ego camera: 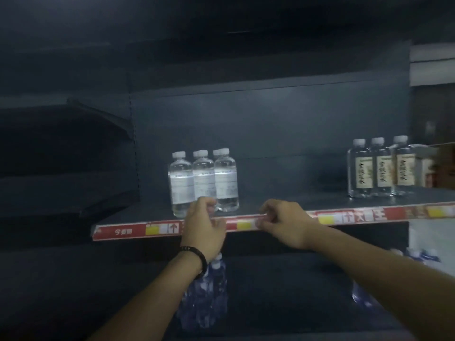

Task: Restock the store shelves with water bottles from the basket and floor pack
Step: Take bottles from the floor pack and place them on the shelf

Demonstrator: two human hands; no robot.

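Left hand, right hand; five clear bottles, three labelled bottles

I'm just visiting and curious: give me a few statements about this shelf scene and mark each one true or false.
1. A dark bracelet sits on the wrist of the left hand. True.
2. The white-labelled bottles lie on their sides. False: they stand upright on the shelf.
3. Three beige-labelled bottles stand at the shelf's right end. True.
4. The right hand lifts a bottle high above the shelf. False: it holds no bottle and is at the red price strip on the shelf's front edge.
5. Bluish bottles stand on the level below. True.
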